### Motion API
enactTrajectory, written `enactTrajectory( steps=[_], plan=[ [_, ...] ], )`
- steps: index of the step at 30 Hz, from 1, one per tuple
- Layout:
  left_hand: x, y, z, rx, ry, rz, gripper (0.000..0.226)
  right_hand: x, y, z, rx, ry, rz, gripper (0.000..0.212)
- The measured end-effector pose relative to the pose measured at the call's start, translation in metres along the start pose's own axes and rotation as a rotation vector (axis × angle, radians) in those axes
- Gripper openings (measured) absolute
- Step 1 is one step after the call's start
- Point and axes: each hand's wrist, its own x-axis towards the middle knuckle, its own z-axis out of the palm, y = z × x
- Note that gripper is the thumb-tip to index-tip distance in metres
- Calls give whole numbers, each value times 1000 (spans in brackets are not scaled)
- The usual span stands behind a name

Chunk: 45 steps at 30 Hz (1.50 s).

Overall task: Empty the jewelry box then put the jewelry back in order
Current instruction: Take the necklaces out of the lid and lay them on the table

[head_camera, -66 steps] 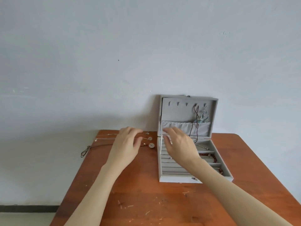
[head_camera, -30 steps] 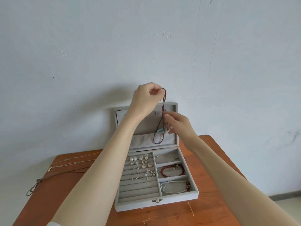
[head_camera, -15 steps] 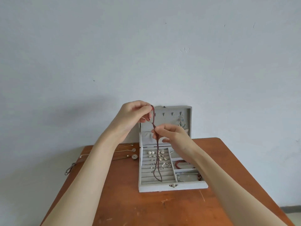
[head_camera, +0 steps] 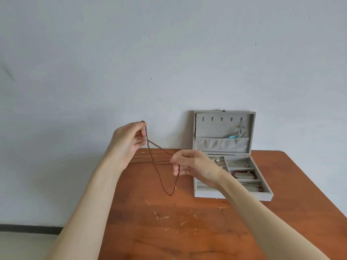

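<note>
Beaded necklace (head_camera: 161,177): a dark red string of fine beads, held up between both hands over the wooden table, just left of the jewelry box; its loop sags low toward the tabletop, whether it touches I cannot tell.
Table (head_camera: 187,231): nearest the viewer, orange-brown wood with pale scratches at 6 o'clock.
Right hand (head_camera: 195,167): near the middle of the view, fingers curled, pinching one side of the strand between thumb and forefinger.
Left hand (head_camera: 129,139): at 10 o'clock from the right hand and higher, fingertips pinching the strand's upper end.
Thin chains (head_camera: 159,156): pale necklaces lying stretched side by side on the table behind the hanging loop.
Jewelry box (head_camera: 232,194): grey, open, at 3 o'clock from the right hand; small pieces are in the left rows and bracelets in the right compartments.
Lid (head_camera: 224,132): upright against the wall, farthest back, one silver and blue ornament (head_camera: 241,132) hanging at its right end.
Step in hand: judged as laying the beaded strand out beside the thin chains.
How to do it well: keep both pinches apart so the loop stays open, lower the sagging end first, then draw the strand straight and parallel, clear of the chains to avoid tangling.
</note>
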Motion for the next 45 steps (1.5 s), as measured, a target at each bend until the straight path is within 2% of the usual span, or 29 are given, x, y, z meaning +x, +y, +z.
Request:
enactTrajectory(
  steps=[2, 5, 7, 10, 13, 19, 25, 30, 33, 35, 37, 38, 40, 43, 45],
  plan=[
    [8, -7, -17, 35, 147, -40, 11, 5, 8, -1, 48, 58, 56, 9],
    [15, -28, -44, 88, 359, -82, 2, 13, 19, -8, 318, 138, 166, 8],
    [16, -42, -57, 16, 373, -103, 5, 17, 26, -13, 508, 191, 217, 10],
    [16, -58, -74, -75, 285, -165, 11, 23, 36, -17, 663, 263, 280, 16],
    [25, -75, -86, -52, 255, -228, 7, 30, 42, -15, 661, 317, 366, 20],
    [51, -108, -93, -47, 344, -352, 12, 49, 44, -9, 588, 430, 465, 23],
    [62, -121, -85, 236, 411, -263, 17, 62, 51, -4, 514, 550, 511, 32],
    [54, -129, -83, 532, 267, -123, 21, 65, 55, 0, 449, 598, 480, 33],
    [44, -137, -79, 794, 126, 98, 17, 61, 55, 3, 296, 613, 448, 36],
    [43, -148, -80, 965, 45, 258, 16, 56, 54, 7, 57, 617, 421, 40],
    [41, -155, -83, 1157, -25, 329, 21, 49, 50, 14, -240, 595, 339, 34],
    [40, -157, -85, 1221, -47, 355, 23, 46, 50, 17, -400, 564, 287, 31],
    [39, -158, -86, 1261, -74, 402, 25, 43, 58, 22, -700, 425, 217, 45],
    [35, -156, -86, 1289, -99, 414, 27, 39, 74, 35, -1062, 201, 275, 63],
    [31, -155, -89, 1296, -98, 415, 27, 38, 84, 41, -1170, 156, 337, 67]
  ],
)
